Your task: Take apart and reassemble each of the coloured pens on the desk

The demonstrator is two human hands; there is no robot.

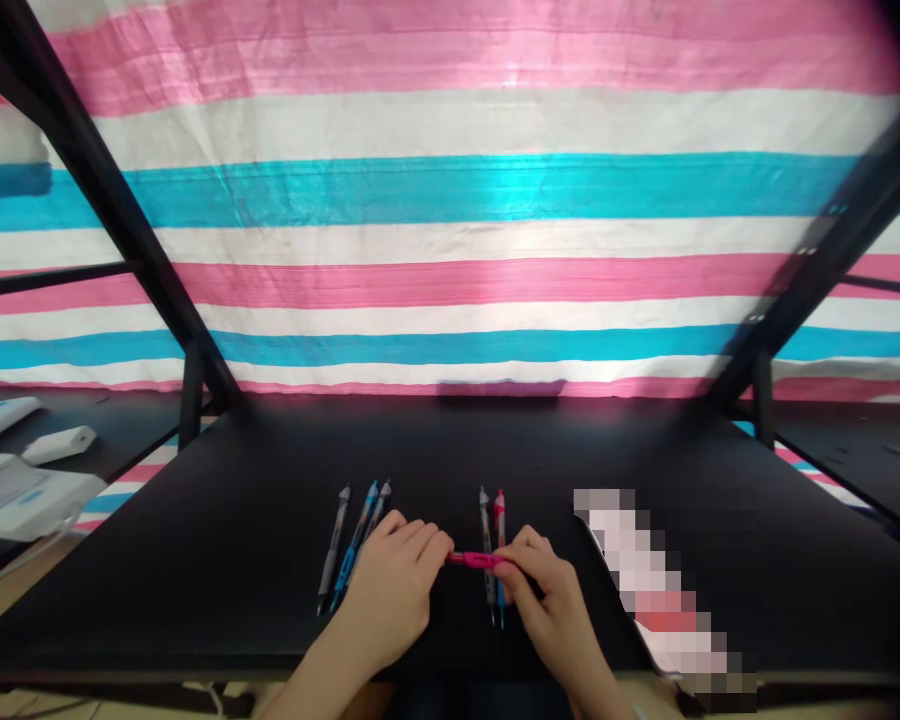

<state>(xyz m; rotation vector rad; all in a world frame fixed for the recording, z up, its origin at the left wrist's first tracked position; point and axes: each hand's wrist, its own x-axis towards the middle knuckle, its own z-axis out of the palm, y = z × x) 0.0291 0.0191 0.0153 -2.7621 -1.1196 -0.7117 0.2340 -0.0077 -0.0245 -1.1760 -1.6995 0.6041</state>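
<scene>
A pink pen [480,560] lies level between my two hands, above the black table. My left hand [401,570] is closed around its left end, so that end is hidden. Thumb and fingers of my right hand [544,585] pinch the other end. Beneath the pink pen are a grey pen [484,510] and a pen with a red top and a blue lower end [500,510], side by side. Near my left hand lie a dark grey pen [334,548], a blue pen [356,540] and another grey-topped pen [384,495], partly covered by that hand.
A long pixelated object [645,580] lies slanted at the right of the black table [270,450]. Dark frame posts [150,270] rise at both sides, with a striped sheet [457,190] behind. White devices [30,495] sit on another table at the left.
</scene>
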